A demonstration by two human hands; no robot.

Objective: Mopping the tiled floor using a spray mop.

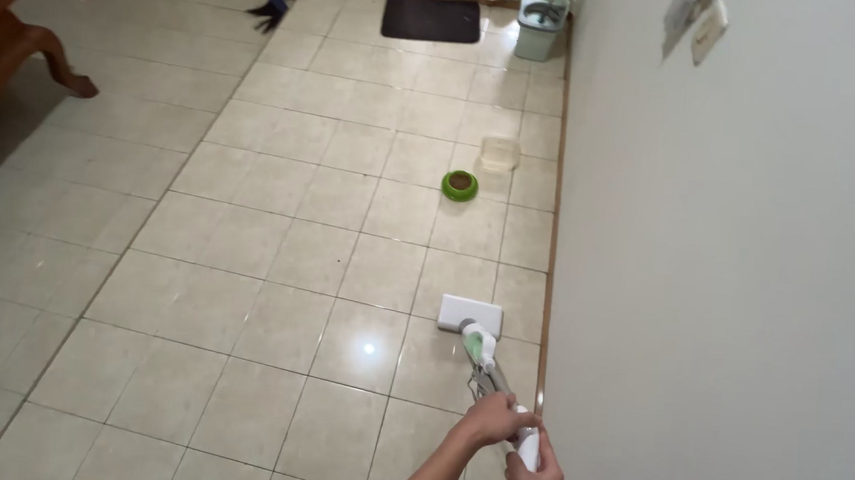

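Observation:
A white flat mop (470, 316) rests its rectangular head on the beige tiled floor close to the wall on the right. Its thin pole rises toward me past a green and white fitting (478, 346). My left hand (497, 417) grips the pole higher up, fingers wrapped around it. My right hand (534, 475) closes on the white handle end just below that, near the bottom edge of the view. Both forearms come in from the bottom.
A green pet bowl (459, 184) and a clear shallow container (500, 153) sit on the floor by the wall (725, 291). Farther off are a dark mat (431, 18), a pale mop bucket (542, 17) and a dark brush (266, 10). Wooden furniture (5, 45) stands at left.

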